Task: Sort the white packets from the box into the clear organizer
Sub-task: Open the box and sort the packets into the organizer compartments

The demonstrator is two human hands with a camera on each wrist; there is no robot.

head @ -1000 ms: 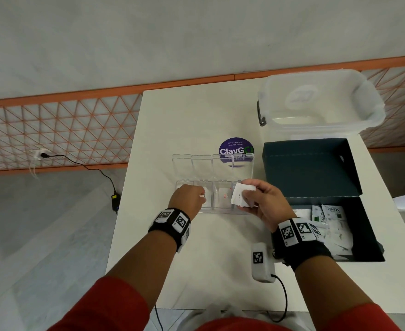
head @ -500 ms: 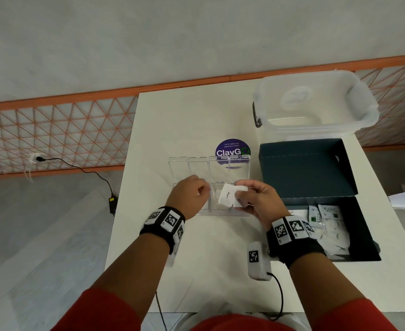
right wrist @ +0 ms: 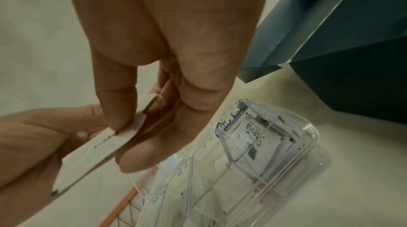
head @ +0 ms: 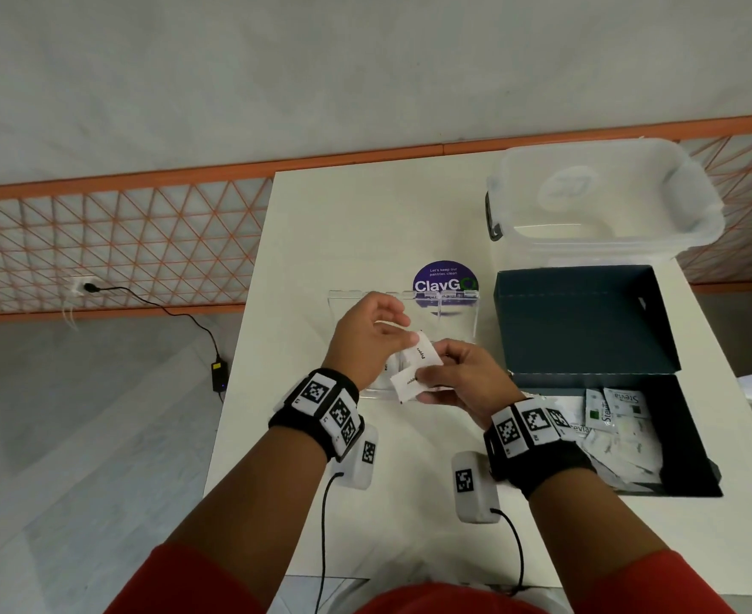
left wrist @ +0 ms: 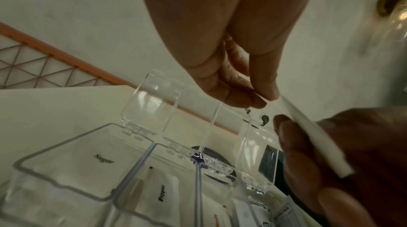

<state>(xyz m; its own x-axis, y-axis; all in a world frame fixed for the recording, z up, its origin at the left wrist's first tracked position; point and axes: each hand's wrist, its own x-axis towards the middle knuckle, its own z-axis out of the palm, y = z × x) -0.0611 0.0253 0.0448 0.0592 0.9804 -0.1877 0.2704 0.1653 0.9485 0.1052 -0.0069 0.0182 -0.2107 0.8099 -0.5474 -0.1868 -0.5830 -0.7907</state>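
Above the clear organizer (head: 456, 314), whose lids stand open, my two hands hold two white packets printed "Pepper". My left hand (head: 407, 331) pinches the upper packet (head: 425, 354) at its edge between thumb and finger, as the left wrist view shows (left wrist: 265, 102). My right hand (head: 437, 370) grips the lower packet (head: 407, 383) and the overlapping ends (right wrist: 130, 131). Packets marked Sugar (left wrist: 103, 161), Pepper (left wrist: 161, 193) and Stevia (right wrist: 251, 136) lie in separate compartments. The dark teal box (head: 587, 321) sits open to the right, with several white packets (head: 622, 440) in its tray.
A translucent plastic tub (head: 604, 206) stands at the table's back right. A round purple sticker (head: 445, 281) lies behind the organizer. The white table's left edge (head: 237, 347) drops to grey floor with a power cable (head: 179, 312). An orange lattice railing (head: 108, 245) runs behind.
My left hand has lifted off the organizer and come to the packets in my right hand. The packets have moved left and now fan apart into two.
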